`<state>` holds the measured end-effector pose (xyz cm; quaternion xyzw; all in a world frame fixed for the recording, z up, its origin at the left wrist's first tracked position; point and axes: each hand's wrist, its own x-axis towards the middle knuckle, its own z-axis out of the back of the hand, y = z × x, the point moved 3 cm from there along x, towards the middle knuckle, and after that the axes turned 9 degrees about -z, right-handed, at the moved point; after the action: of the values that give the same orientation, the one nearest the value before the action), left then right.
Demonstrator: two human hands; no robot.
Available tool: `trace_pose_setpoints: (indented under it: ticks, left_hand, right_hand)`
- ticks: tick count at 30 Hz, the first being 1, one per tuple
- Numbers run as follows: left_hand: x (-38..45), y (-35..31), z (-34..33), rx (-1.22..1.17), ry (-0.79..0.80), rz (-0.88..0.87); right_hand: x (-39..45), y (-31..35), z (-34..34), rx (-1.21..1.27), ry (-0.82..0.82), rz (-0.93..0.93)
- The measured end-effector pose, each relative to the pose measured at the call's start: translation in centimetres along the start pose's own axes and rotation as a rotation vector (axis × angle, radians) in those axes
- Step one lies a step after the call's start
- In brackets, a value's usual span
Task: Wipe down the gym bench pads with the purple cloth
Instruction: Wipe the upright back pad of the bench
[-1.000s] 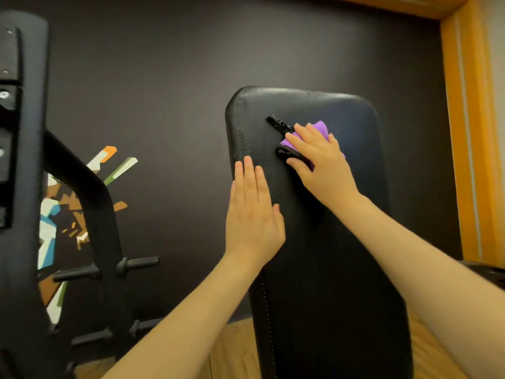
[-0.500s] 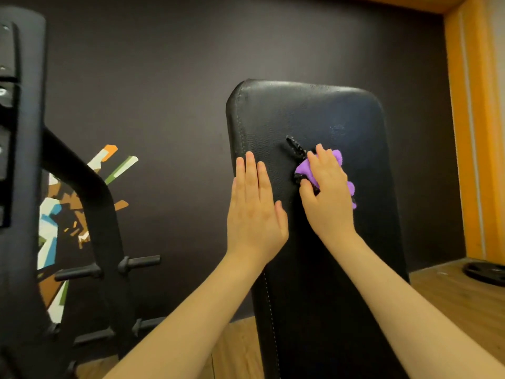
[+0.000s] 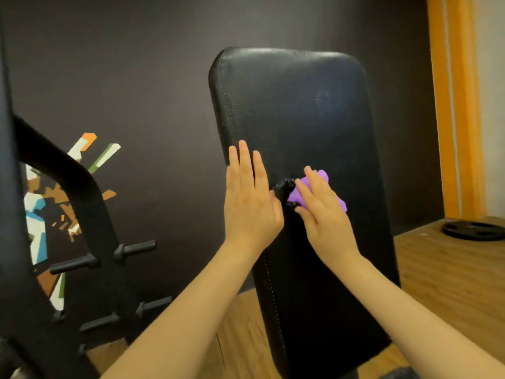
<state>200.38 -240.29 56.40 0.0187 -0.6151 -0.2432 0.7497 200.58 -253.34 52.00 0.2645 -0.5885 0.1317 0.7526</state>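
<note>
- Black leather-look pad [image 3: 295,110] of the inclined bench, standing upright before a dark wall, fills the middle of my view; I judge I am mid-stroke on this back pad, with its lower half and any seat pad yet to be wiped.
- Dark rack [image 3: 82,214] with stubby pegs stands to the left, beside a wall graphic [image 3: 38,214] of orange, green, white and blue shards.
- Wooden floor [image 3: 451,269] shows at lower right, a black weight plate [image 3: 474,231] lying on it near an orange door frame [image 3: 453,105].
- My left hand [image 3: 250,203] lies flat against the pad's left edge, fingers straight and together, holding nothing, bracing the bench.
- My right hand [image 3: 325,214] presses the purple cloth [image 3: 297,196] to the middle of the pad, fingers spread over it; whether they pinch the fabric I cannot tell.
- A small black attachment [image 3: 284,187] hangs from the cloth, just beside my left thumb.
- Next, as I read it, the stroke should run on down the pad with steady pressure, then shift sideways for the right edge.
- Compared with a second ago, the cloth has dropped from near the top of the pad to its middle, drawing close to my left hand, which has stayed put; more floor now shows.
</note>
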Motion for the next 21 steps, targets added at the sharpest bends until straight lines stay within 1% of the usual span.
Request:
trace_pose_setpoints:
  ticks: [3,6,10,12,17,19,21]
  left_hand:
    - [-1.8,-0.9,-0.5,0.008,0.005,-0.015]
    - [-1.9,-1.0,-0.5,-0.008,-0.013,0.005]
    - [-1.9,-1.1,-0.3,-0.001,0.009,0.024]
    - [-1.8,-1.1,-0.2,0.017,0.039,0.036]
    - [-3.2,-2.0,-0.5,0.097,0.177,0.034]
    - [-4.5,-2.8,-0.8,0.136,0.193,0.006]
    - [-5.3,-3.3,-1.1,0.141,0.184,0.014]
  right_hand:
    - [-0.1,0.1,-0.4,0.061,-0.058,-0.054]
    - [-4.4,-0.2,-1.5,0.116,-0.071,-0.118]
    - [-12.5,-1.7,-1.8,0.092,0.026,-0.121]
    - [-14.5,-2.5,-1.8,0.064,0.097,-0.094]
    - [-13.5,-2.6,-0.5,-0.008,0.164,-0.005]
    - [-12.3,-2.6,0.0,-0.032,0.136,0.03]
    - [-11.2,-2.8,-0.1,-0.023,0.09,0.033]
